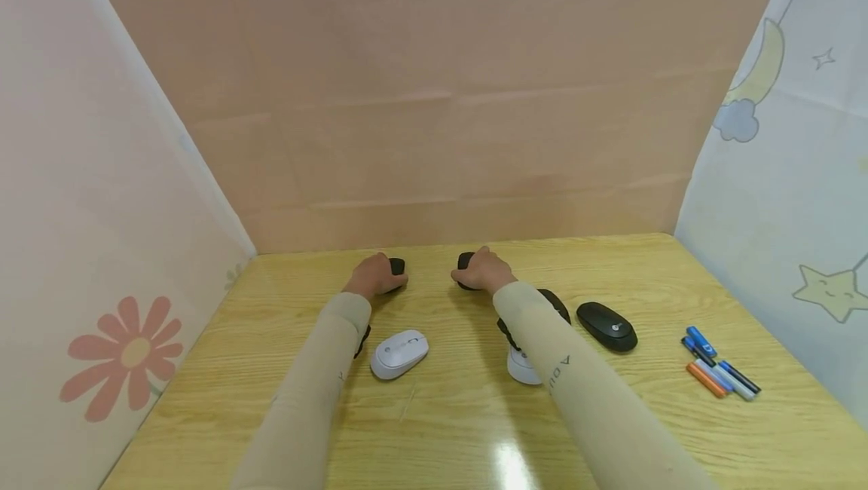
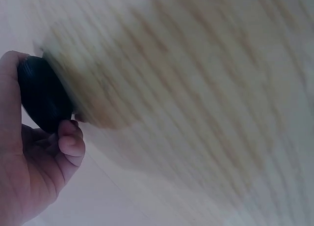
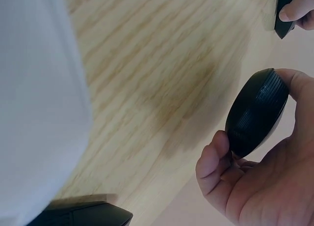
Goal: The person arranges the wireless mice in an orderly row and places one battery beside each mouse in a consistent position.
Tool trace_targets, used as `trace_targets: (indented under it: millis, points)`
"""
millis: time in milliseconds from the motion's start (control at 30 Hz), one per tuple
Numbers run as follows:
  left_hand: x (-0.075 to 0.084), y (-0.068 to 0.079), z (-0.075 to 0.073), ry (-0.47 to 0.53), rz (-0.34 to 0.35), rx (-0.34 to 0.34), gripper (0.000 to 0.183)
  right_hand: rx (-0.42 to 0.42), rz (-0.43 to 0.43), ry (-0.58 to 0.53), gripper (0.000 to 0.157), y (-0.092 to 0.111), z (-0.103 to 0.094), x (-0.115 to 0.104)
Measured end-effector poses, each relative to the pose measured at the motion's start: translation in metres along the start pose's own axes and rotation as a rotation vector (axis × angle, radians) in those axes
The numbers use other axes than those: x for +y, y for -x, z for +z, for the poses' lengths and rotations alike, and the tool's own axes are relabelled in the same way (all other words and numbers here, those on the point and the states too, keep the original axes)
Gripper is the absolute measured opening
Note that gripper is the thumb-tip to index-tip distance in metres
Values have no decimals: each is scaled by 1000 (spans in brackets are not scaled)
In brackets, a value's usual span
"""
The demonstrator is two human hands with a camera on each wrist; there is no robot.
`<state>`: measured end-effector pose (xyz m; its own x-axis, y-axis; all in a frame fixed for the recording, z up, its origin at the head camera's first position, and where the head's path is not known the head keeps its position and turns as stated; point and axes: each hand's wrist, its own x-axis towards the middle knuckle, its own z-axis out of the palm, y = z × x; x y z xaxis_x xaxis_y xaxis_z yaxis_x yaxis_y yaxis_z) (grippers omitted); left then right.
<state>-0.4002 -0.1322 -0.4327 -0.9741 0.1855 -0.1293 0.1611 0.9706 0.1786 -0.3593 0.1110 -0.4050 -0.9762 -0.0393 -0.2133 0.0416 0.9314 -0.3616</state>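
Note:
Toward the back of the table, my left hand grips a black computer mouse between thumb and fingers. In the left wrist view that mouse shows its dark curved side, close over the wood grain. To the right, my right hand holds another black computer mouse. The right wrist view shows this second mouse tilted on edge, with thumb and fingertips at its two ends. A gap separates the two hands.
A white mouse lies between the forearms. Another white mouse and a black one are partly hidden by the right sleeve. Further right are a black mouse and several markers. Walls border the table at back and sides.

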Motion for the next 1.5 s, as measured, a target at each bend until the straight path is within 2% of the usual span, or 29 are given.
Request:
trace_targets:
  millis: [300, 667, 1067, 1300, 1500]
  points:
    - [-1, -1, 2, -4, 8, 31, 68, -1, -28, 1, 90, -2, -3, 3]
    - [3, 2, 0, -49, 39, 55, 66, -13, -39, 24, 74, -2, -5, 3]
    - [-1, 2, 5, -32, 29, 57, 73, -6, -27, 18, 82, -5, -3, -6]
    - [0, 4, 3, -19, 3, 49, 73, -7, -26, 10, 81, -8, 0, -11]
    - [1, 3, 2, -19, 10, 37, 73, -17, -26, 13, 79, -12, 5, -8]
